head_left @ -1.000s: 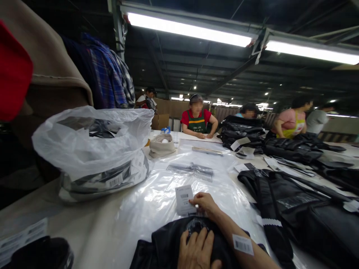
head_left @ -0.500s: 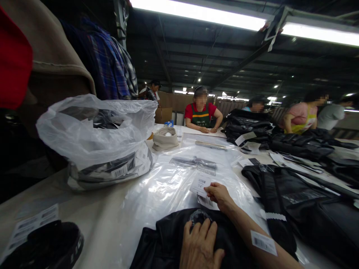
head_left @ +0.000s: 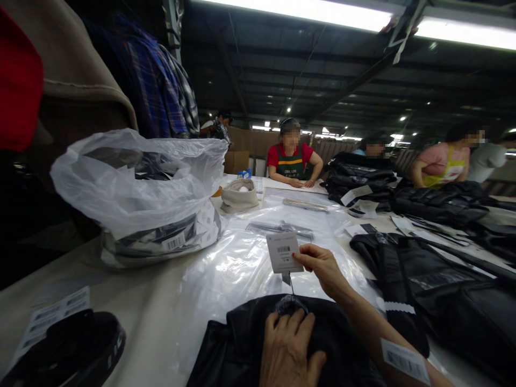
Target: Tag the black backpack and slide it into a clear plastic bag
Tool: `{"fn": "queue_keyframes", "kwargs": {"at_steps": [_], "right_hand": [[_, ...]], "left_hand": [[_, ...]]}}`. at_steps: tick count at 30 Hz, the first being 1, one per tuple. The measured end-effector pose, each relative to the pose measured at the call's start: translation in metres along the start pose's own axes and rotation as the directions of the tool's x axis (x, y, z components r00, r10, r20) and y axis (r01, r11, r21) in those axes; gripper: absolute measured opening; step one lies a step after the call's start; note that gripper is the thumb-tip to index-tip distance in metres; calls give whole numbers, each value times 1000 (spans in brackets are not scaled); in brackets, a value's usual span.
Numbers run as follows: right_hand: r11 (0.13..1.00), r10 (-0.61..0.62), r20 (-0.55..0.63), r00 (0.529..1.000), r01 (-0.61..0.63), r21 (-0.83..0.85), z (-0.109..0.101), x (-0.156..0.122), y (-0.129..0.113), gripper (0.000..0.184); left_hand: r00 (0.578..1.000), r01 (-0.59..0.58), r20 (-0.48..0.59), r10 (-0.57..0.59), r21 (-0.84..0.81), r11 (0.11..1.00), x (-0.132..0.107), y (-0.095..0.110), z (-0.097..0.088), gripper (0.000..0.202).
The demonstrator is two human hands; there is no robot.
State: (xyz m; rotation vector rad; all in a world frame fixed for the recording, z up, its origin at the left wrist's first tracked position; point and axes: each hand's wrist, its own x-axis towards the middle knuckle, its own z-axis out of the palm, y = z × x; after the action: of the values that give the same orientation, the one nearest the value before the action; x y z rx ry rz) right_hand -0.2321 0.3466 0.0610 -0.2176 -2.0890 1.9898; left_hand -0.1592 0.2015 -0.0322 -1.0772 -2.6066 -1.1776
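A black garment [head_left: 226,349] with a leathery sheen lies at the front, on top of clear plastic bags [head_left: 226,258]. My left hand [head_left: 288,346] rests flat on it with the fingers apart, near a clear plastic piece [head_left: 289,305] at its top edge. Between the thumb and fingers of my right hand [head_left: 322,266] is a white hang tag [head_left: 283,253] with a printed barcode, held up by its right edge. A thin dark string [head_left: 292,285] runs from the tag down to the garment. A barcode sticker [head_left: 405,360] is stuck to my right forearm.
A big translucent plastic bag [head_left: 137,199] of labelled packets stands left, beside a beige fabric pouch [head_left: 239,196]. A black roll [head_left: 92,349] and a label sheet [head_left: 60,317] lie front left. Black garments [head_left: 451,301] cover the right. A co-worker [head_left: 292,158] leans on the far end.
My right hand has raised the hang tag so that it stands more upright and faces me, and the string is drawn out. My left hand has stayed on the garment.
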Motion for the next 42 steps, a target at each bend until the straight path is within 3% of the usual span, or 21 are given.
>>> {"fn": "queue_keyframes", "kwargs": {"at_steps": [3,8,11,13,15,17,19,21,24,27,30,32,36,42], "right_hand": [[990,-102,39,994,106,-95,1,-4,-6,22],[951,-190,101,977,208,-230,2,-6,-4,16],[933,-203,159,966,241,-268,2,-8,-7,15],[925,-201,202,959,253,-283,2,-10,-10,14],[922,-188,244,951,257,-290,1,-12,-12,14],[926,-163,289,943,248,-285,1,-16,-13,16],[937,-127,345,930,226,-265,3,-20,-12,21],[950,-87,404,911,198,-241,6,-25,-12,26],[962,-35,453,891,153,-225,11,-30,-14,33],[969,-13,379,925,105,-223,10,-26,-11,41],[960,25,214,976,36,-279,3,-16,5,46],[940,78,172,982,-16,-340,-2,-11,20,46],[933,173,231,957,-84,-350,-1,-12,39,46],[978,202,441,875,-155,-142,20,-22,28,36]], "left_hand": [[996,4,95,1,-54,999,1,1,-12,52],[992,64,118,-52,-104,993,0,4,-15,52],[997,83,21,-80,-173,981,1,9,-14,51],[977,151,-103,-185,-275,949,3,12,-15,44],[908,247,-203,-367,-449,859,6,12,-18,39],[786,291,-255,-563,-650,702,10,11,-23,46],[654,233,-278,-704,-811,536,13,8,-29,61],[589,137,-272,-761,-894,426,14,5,-34,72],[607,171,-215,-765,-905,390,14,-1,-38,59],[572,253,-188,-798,-886,390,13,-9,-36,48],[510,152,-185,-840,-942,300,13,-13,-32,48],[493,86,-170,-853,-967,242,14,-14,-31,49],[505,69,-158,-848,-973,222,15,-11,-31,50],[523,80,-169,-835,-966,246,17,-10,-32,47]]}}
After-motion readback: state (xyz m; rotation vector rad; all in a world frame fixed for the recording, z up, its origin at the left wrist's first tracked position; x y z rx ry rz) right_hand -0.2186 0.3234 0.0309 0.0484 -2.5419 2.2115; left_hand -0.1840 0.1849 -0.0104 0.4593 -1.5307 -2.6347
